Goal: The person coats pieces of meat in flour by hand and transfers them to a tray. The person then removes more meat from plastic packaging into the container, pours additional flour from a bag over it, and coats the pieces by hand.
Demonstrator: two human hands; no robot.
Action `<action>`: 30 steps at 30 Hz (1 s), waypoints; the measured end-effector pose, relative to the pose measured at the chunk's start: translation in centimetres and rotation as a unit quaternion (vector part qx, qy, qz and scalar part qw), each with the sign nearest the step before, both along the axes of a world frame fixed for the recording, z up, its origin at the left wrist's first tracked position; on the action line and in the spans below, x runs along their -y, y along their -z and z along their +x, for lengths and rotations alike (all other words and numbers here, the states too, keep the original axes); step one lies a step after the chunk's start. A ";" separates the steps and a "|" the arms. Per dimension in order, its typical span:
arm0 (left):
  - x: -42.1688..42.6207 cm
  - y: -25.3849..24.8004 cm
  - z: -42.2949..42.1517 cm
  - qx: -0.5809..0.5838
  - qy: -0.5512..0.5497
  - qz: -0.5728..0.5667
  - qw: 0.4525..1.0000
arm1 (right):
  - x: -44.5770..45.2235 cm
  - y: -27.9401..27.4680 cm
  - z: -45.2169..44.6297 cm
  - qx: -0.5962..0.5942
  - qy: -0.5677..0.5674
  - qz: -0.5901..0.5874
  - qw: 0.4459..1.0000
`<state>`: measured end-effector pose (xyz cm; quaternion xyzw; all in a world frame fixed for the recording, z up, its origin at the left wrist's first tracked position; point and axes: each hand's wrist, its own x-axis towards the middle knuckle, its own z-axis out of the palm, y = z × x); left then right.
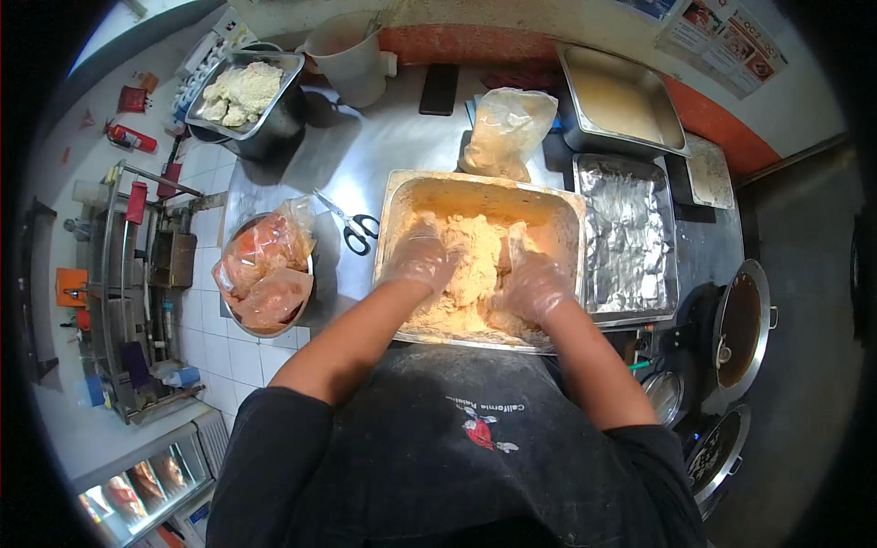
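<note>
Both gloved hands work inside a deep metal pan (577, 248) on the counter (340, 283), sunk partly into the orange-tinted flour (475, 260) that fills it. The left hand (422, 260) reaches in at the pan's left side, the right hand (537, 285) at its right — the fingers are too coated and buried to tell whether either grips anything. Scissors (354, 228) lie just left of the pan, near a bowl of bagged meat (265, 265); a foil-lined tray (630, 237) sits beside it on the right, and a plastic bag (512, 128) stands behind.
</note>
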<state>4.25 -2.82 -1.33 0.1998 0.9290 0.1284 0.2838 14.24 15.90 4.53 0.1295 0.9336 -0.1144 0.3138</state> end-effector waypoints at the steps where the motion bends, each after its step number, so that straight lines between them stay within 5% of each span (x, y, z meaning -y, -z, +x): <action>1: 1.1 2.0 1.0 -0.076 0.001 0.027 0.997 | -0.1 2.1 1.0 0.004 -0.041 0.069 0.997; 2: 1.6 3.2 1.7 -0.150 0.004 0.053 0.987 | -0.3 3.5 1.0 0.055 -0.071 0.022 0.996; 5: 0.8 -5.8 2.9 0.056 0.121 -0.096 0.986 | -0.1 5.4 1.5 0.152 -0.106 -0.081 0.979; 8: 0.4 -3.8 1.3 0.168 0.149 -0.106 0.969 | 1.4 4.5 0.9 0.157 -0.048 -0.119 0.979; 11: 0.9 -5.5 1.2 0.236 0.069 0.038 0.969 | 1.6 2.1 -0.6 0.168 0.004 -0.181 0.969; 14: 1.7 2.0 1.4 0.198 0.039 0.224 0.953 | 1.3 4.3 0.1 0.105 0.089 -0.312 0.940; 17: 1.8 -1.2 0.4 0.299 -0.020 0.212 0.930 | 0.1 4.9 1.9 -0.009 0.139 -0.433 0.891; 20: 2.1 -3.1 1.2 0.328 -0.124 0.306 0.885 | -1.0 6.6 2.2 -0.122 0.072 -0.287 0.947; 22: 2.3 -0.6 1.3 0.186 -0.153 0.211 0.947 | -1.6 2.9 1.9 -0.172 -0.013 -0.140 0.975; 23: 2.2 -1.2 1.2 0.159 -0.154 0.166 0.961 | -0.8 0.0 0.9 -0.104 -0.001 -0.051 0.993; 26: 0.7 -1.2 -0.5 0.107 -0.070 0.081 0.989 | -1.2 1.5 -3.3 0.111 0.046 -0.055 0.991; 30: -1.3 1.4 -2.8 0.061 -0.007 0.130 0.990 | -0.3 6.2 -4.6 -0.062 0.109 -0.042 0.991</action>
